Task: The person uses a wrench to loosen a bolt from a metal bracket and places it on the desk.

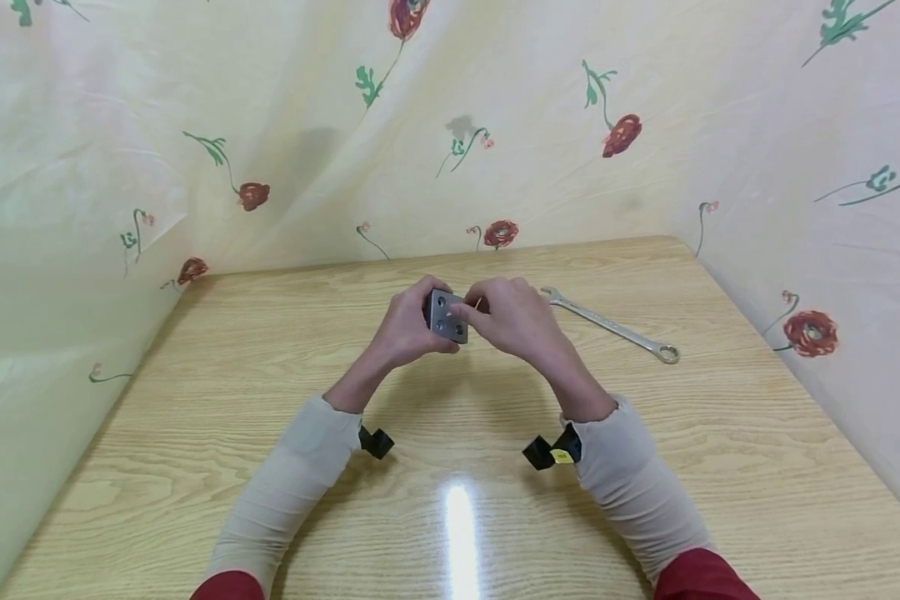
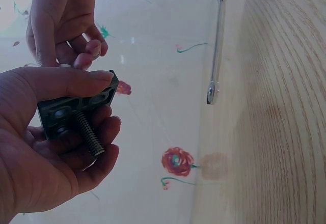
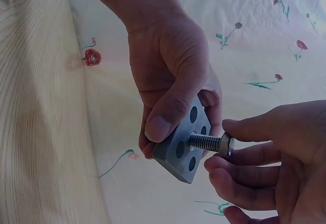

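Observation:
My left hand (image 1: 408,327) grips a small grey metal block (image 3: 179,149) by its edges, raised over the table. Several round holes pierce the block's face. A threaded bolt (image 3: 206,142) runs through one hole, and its shank (image 2: 89,135) sticks out of the back beside the left fingers. In the right wrist view, my right hand (image 3: 275,158) pinches the bolt's hex head (image 3: 227,145) between thumb and fingers. Part of the shank shows between the head and the block. From the head view, the right hand (image 1: 513,321) covers most of the bolt.
A combination wrench (image 1: 611,323) lies on the wood-grain table (image 1: 195,400) to the right of my hands, its ring end toward me. Flower-patterned cloth (image 1: 307,167) hangs behind the table and along both sides. A bright light reflection falls on the tabletop in front.

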`<state>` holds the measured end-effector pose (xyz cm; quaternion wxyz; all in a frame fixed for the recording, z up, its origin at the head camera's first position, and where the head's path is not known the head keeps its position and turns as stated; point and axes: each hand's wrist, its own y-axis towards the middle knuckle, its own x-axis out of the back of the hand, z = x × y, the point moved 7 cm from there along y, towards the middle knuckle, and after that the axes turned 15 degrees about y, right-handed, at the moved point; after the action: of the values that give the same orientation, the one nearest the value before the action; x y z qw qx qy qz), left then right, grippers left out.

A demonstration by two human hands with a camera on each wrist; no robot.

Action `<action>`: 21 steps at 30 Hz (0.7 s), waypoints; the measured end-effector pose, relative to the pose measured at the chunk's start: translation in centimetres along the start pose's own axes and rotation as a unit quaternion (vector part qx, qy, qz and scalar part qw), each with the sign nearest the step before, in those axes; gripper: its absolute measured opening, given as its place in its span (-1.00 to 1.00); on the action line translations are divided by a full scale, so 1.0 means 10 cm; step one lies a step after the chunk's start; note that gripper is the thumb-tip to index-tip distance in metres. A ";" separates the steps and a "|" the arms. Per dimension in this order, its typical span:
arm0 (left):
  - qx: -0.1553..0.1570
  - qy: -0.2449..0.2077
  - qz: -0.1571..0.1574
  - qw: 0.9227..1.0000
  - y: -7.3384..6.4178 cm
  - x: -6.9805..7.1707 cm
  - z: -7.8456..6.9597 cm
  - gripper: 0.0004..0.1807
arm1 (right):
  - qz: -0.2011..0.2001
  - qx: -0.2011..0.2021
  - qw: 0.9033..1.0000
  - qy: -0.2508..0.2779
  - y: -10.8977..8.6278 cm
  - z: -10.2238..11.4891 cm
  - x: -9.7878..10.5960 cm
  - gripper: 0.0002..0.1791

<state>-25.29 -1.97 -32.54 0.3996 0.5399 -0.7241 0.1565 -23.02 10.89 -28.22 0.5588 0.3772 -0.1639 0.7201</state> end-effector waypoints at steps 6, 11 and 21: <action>0.000 -0.001 0.000 1.000 0.00 0.01 -0.01 -0.27 | -0.005 0.052 0.998 0.024 -0.01 0.09 0.02 -0.83; 0.002 -0.007 0.001 1.000 0.00 0.01 0.00 -0.27 | -0.016 0.107 0.993 0.041 -0.02 0.16 0.02 -0.80; 0.007 -0.011 0.004 1.000 0.00 0.02 0.01 -0.25 | 0.039 0.117 0.991 0.057 -0.01 0.14 0.00 -0.57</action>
<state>-25.38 -2.14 -32.43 0.3874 0.5415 -0.7293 0.1575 -22.38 10.00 -27.33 0.4909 0.3912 -0.0608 0.7761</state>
